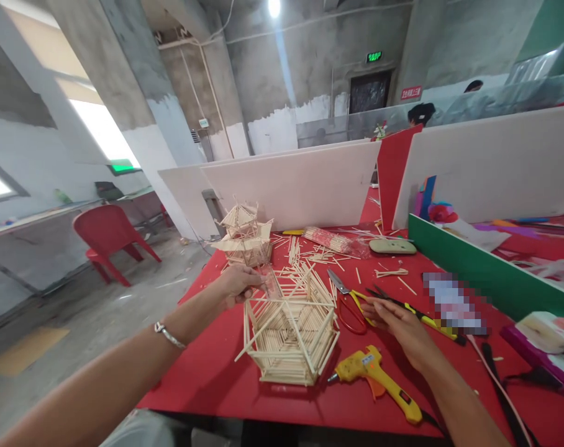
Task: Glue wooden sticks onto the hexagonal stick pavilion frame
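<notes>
My left hand (242,285) is closed in a pinch on a small clear plastic piece (271,285), at the back left rim of a many-sided basket-like frame of thin wooden sticks (286,354). The frame stands on the red table, with longer sticks crossing over its top. My right hand (394,316) is held with fingers stretched out, beside scissors (351,307) with red and yellow handles. Its fingertips overlap the handles; whether they touch cannot be made out. Black-and-yellow pliers (424,320) lie partly behind this hand. Below it rests a yellow glue gun (377,375).
A tiered stick pagoda (245,236) stands at the back left. Loose sticks (310,261) and a bagged bundle (328,239) lie behind the frame, near a green case (392,246). A green divider (491,267) bounds the right side; a red chair (109,233) stands left.
</notes>
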Motion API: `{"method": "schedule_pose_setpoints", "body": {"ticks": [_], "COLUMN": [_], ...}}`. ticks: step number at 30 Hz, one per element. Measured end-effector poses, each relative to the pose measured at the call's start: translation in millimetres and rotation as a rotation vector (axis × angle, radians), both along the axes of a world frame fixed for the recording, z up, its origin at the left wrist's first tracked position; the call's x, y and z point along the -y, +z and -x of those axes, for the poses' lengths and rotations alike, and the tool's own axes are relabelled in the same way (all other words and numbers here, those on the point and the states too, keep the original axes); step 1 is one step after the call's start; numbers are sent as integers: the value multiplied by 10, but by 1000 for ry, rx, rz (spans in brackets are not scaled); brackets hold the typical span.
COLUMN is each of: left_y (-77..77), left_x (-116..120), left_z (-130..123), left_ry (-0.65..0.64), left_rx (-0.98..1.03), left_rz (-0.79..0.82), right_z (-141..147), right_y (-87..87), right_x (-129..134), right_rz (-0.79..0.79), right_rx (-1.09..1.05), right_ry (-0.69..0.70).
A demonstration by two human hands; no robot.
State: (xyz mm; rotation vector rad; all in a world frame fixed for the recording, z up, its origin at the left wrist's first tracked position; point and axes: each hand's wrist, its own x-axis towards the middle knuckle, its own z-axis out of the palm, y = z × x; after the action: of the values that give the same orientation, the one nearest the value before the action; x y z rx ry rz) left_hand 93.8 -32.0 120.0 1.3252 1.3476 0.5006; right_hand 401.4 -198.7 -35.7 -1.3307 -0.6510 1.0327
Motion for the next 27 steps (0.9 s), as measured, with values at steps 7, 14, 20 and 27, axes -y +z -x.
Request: {"method": "schedule_pose_setpoints", "body": {"ticks": [7,14,20,27], "left_y": [12,54,266,340], "left_x": [5,0,30,85], "left_z": [-6,48,3,-114], "left_ry": [13,3,-27,-220], "left_rx": [-2,91,257,336], "left_rz": [8,-47,-186,-355], "right_z": [166,336,599,885], "right_y": [106,478,1307,1859], "right_x": [8,36,-322,-824], "right_rz": [-58,-99,-313,-534], "right_rx": [-61,139,696,1461], "right_ry": [20,68,96,-41]}}
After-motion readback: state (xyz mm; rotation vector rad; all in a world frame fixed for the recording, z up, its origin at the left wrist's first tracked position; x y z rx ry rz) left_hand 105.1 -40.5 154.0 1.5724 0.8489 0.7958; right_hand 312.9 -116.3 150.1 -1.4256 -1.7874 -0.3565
